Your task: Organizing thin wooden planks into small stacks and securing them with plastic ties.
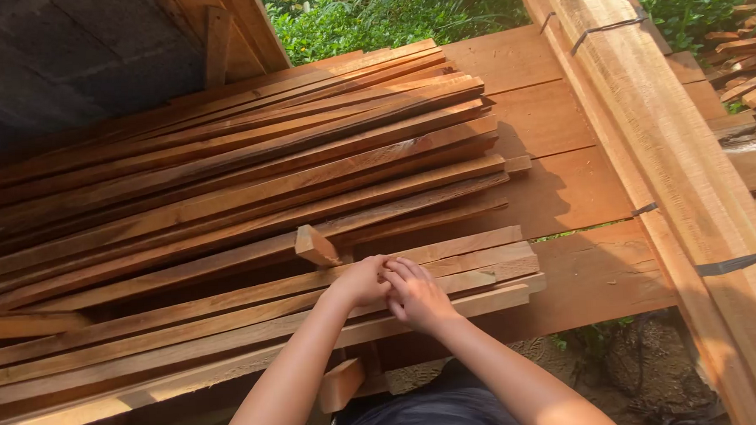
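Note:
Both my hands rest together on the near edge of a pile of long reddish wooden slats (249, 184). My left hand (362, 280) lies curled on a pale slat (230, 325), its fingers bent under. My right hand (416, 296) presses against it from the right, fingers laid over the left hand's fingers. I cannot tell whether either hand grips anything. A short wooden block (316, 245) sticks up from the pile just left of my left hand.
The slats lie on wide boards (564, 187). A thick bundle of strapped timber (673, 166) runs diagonally along the right. A short offcut (341, 384) hangs below the pile near my arms. Green plants (386, 12) grow behind; more stacked wood (750, 77) lies far right.

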